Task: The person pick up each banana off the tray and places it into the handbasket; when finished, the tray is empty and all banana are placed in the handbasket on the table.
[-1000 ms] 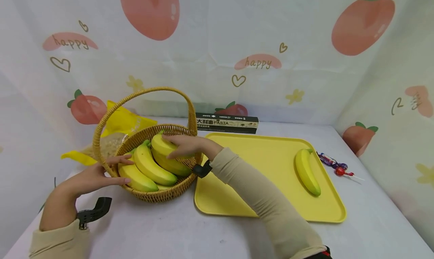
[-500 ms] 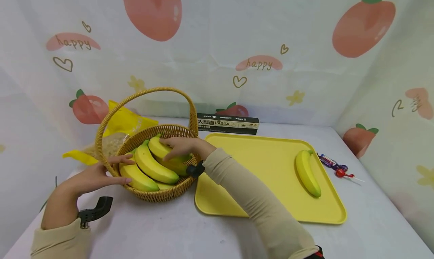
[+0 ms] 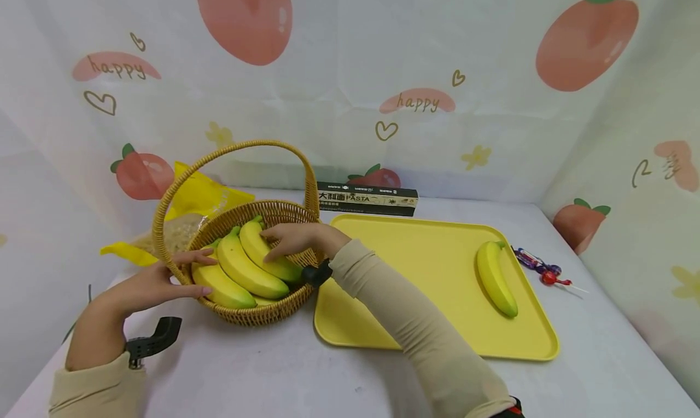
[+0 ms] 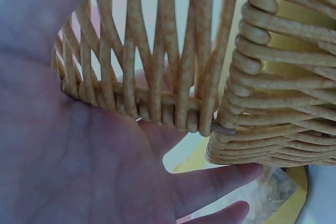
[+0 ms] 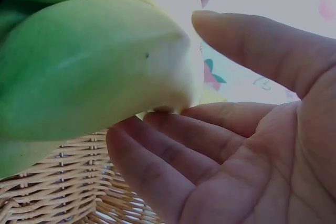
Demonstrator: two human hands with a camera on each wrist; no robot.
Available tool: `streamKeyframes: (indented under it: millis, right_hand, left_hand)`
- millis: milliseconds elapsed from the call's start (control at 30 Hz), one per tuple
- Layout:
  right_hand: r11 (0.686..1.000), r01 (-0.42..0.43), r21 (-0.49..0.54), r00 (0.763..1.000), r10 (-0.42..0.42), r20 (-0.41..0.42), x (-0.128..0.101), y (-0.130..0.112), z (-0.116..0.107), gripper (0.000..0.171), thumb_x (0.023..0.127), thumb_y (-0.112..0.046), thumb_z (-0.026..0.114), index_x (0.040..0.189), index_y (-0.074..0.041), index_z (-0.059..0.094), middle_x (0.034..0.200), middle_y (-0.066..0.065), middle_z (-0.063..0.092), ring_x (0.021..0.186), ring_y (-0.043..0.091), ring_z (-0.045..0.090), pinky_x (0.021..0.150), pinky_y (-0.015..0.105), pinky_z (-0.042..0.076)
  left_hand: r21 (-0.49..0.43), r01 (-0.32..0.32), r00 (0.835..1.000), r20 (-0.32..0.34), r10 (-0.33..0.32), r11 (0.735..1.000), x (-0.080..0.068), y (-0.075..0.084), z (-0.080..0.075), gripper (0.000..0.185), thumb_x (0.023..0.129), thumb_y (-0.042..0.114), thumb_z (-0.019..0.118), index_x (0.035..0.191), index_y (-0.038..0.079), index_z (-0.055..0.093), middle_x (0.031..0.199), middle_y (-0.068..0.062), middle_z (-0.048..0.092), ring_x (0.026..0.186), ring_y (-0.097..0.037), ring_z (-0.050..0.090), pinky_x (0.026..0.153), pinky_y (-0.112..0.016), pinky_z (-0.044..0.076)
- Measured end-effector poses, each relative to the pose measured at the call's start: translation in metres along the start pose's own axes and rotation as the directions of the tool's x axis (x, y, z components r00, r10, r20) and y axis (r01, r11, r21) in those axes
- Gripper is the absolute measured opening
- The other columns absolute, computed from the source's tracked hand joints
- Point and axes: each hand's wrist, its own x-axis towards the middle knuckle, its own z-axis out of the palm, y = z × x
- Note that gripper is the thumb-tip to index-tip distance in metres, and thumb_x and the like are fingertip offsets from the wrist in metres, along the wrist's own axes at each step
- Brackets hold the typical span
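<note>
A wicker basket (image 3: pixel 257 318) with a tall handle holds several bananas in the head view. My left hand (image 3: pixel 143 286) rests at the handle's base and rim, thumb and fingers spread to either side. In the left wrist view the handle's weave (image 4: pixel 163 51) lies across the palm, and the fingers (image 4: pixel 215 184) reach out straight. My right hand (image 3: pixel 295 239) is over the rightmost banana (image 3: pixel 257 243) in the basket. The right wrist view shows its fingertips at a banana's end (image 5: pixel 105 66), while the thumb (image 5: pixel 247 40) stands apart from it.
Right of the basket lies a yellow tray (image 3: pixel 415 272) with a single banana (image 3: pixel 494 278) on it. Wrapped candy and a red lollipop (image 3: pixel 549 278) lie beyond its right edge. Behind are a pasta box (image 3: pixel 366 199) and a yellow bag (image 3: pixel 205 193).
My right hand has moved slightly left and lowered the banana it held, which now lies in line beside the others. Its grip has loosened. The left hand keeps its place.
</note>
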Motion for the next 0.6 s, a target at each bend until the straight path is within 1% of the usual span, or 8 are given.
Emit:
streamKeyframes:
  millis: [167, 367, 433, 600]
  right_hand:
    - [1.0, 0.023, -0.003, 1.0, -0.023, -0.019, -0.003, 0.001, -0.001, 0.069, 0.094, -0.03, 0.054, 0.149, -0.009, 0.018, 0.155, 0.004, 0.023, 0.142, 0.014, 0.02, 0.113, 0.023, 0.021]
    - [0.998, 0.058, 0.037, 0.997, -0.056, -0.06, -0.013, 0.001, -0.003, 0.071, 0.094, -0.031, 0.054, 0.149, -0.009, 0.016, 0.156, 0.004, 0.02, 0.143, 0.014, 0.02, 0.113, 0.025, 0.023]
    - [0.996, 0.079, 0.04, 0.995, -0.076, -0.07, -0.016, 0.002, -0.003, 0.071, 0.094, -0.032, 0.054, 0.149, -0.009, 0.016, 0.156, 0.004, 0.018, 0.141, 0.015, 0.025, 0.113, 0.026, 0.024]
    - [0.987, 0.125, 0.096, 0.989, -0.117, -0.087, -0.026, 0.006, -0.003, 0.068, 0.094, -0.029, 0.055, 0.148, -0.008, 0.02, 0.156, 0.007, 0.02, 0.13, 0.018, 0.045, 0.104, 0.024, 0.037]
  left_hand:
    - [0.0, 0.007, 1.0, -0.001, -0.007, 1.0, -0.001, 0.0, 0.0, 0.049, 0.082, 0.029, 0.07, 0.126, 0.014, 0.055, 0.149, -0.016, 0.032, 0.132, -0.045, 0.026, 0.091, -0.065, 0.03]
    - [0.002, 0.001, 1.0, -0.003, -0.001, 1.0, -0.001, 0.0, 0.0, 0.048, 0.082, 0.029, 0.07, 0.125, 0.014, 0.055, 0.148, -0.017, 0.032, 0.132, -0.045, 0.026, 0.091, -0.065, 0.031]
    - [-0.001, -0.003, 1.0, -0.004, 0.003, 1.0, -0.001, 0.0, 0.0, 0.048, 0.082, 0.028, 0.07, 0.125, 0.014, 0.056, 0.148, -0.017, 0.032, 0.132, -0.045, 0.026, 0.091, -0.065, 0.03]
    - [-0.009, -0.013, 1.0, -0.005, 0.013, 1.0, -0.001, 0.0, 0.0, 0.047, 0.082, 0.027, 0.071, 0.124, 0.013, 0.056, 0.148, -0.017, 0.033, 0.131, -0.045, 0.026, 0.092, -0.064, 0.03]
